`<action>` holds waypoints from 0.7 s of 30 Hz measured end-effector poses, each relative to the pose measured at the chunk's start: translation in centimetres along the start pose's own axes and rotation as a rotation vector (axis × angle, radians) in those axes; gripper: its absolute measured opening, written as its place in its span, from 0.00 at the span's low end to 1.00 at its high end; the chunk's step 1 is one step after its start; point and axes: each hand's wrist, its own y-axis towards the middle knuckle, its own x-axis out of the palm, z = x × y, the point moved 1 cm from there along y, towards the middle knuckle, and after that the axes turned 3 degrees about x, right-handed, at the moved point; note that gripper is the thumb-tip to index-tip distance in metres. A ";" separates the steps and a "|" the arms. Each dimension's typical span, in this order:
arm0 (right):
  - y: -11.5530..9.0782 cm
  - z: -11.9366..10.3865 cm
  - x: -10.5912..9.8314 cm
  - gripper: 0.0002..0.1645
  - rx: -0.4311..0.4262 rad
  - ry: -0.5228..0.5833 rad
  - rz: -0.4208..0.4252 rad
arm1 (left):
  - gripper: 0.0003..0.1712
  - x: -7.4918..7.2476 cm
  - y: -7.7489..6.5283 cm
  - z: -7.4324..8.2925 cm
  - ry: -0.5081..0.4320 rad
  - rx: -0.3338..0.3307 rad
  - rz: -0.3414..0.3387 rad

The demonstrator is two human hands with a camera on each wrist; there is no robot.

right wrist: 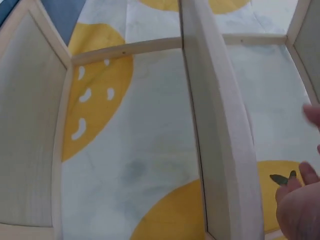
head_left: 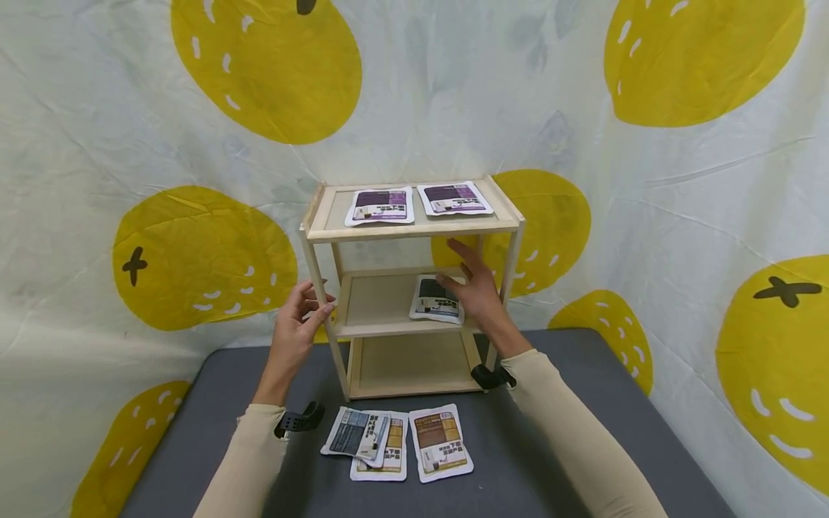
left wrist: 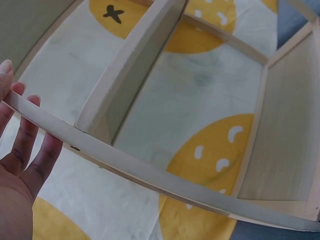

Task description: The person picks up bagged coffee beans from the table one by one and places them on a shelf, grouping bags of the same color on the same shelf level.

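Observation:
A small three-tier wooden shelf point(head_left: 414, 332) stands on the table. My left hand point(head_left: 298, 327) holds its left front post, and the left wrist view shows the fingers point(left wrist: 47, 160) against that post. On the right of the middle tier lies a flat white-edged packet with a dark green label point(head_left: 435, 298). Over its right side is my right hand point(head_left: 476, 291), reaching in between the tiers with fingers spread and nothing visibly gripped. In the right wrist view only part of that hand point(right wrist: 300, 200) shows, at the right edge; the packet is out of sight there.
Two purple-labelled packets, a left one point(head_left: 381, 206) and a right one point(head_left: 455, 198), lie on the top tier. On the dark table point(head_left: 518, 460), a blue-grey packet point(head_left: 355, 434) overlaps a yellow-brown packet point(head_left: 391, 457), beside a brown packet point(head_left: 442, 442). A patterned cloth point(head_left: 414, 86) hangs behind.

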 end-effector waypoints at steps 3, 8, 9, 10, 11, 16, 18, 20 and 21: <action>-1.0 -0.4 0.1 0.41 -0.064 0.029 -0.052 | 0.26 0.1 0.0 0.0 -0.001 0.004 0.000; -2.7 -1.0 0.6 0.39 -0.132 0.108 -0.098 | 0.26 0.1 -0.1 0.0 -0.003 0.005 0.008; -2.9 -1.0 0.7 0.39 -0.140 0.119 -0.104 | 0.26 0.1 -0.1 0.0 -0.004 0.005 0.009; -3.2 -1.1 0.8 0.39 -0.143 0.129 -0.109 | 0.26 0.1 -0.1 0.0 -0.005 0.004 0.010; -3.5 -1.2 0.9 0.40 -0.144 0.139 -0.118 | 0.26 0.1 -0.1 0.0 -0.004 0.003 0.010; -5.0 -2.8 1.2 0.40 -0.129 0.169 -0.165 | 0.26 0.1 -0.1 0.0 0.004 0.001 0.016; -5.7 -3.8 1.2 0.40 -0.120 0.180 -0.182 | 0.26 0.1 -0.1 0.0 0.007 0.004 0.016; -6.3 -4.7 1.2 0.40 -0.115 0.193 -0.201 | 0.26 0.1 -0.1 0.0 0.008 0.007 0.018; -6.6 -5.0 1.2 0.39 -0.112 0.198 -0.209 | 0.26 0.1 -0.1 0.1 0.008 0.008 0.018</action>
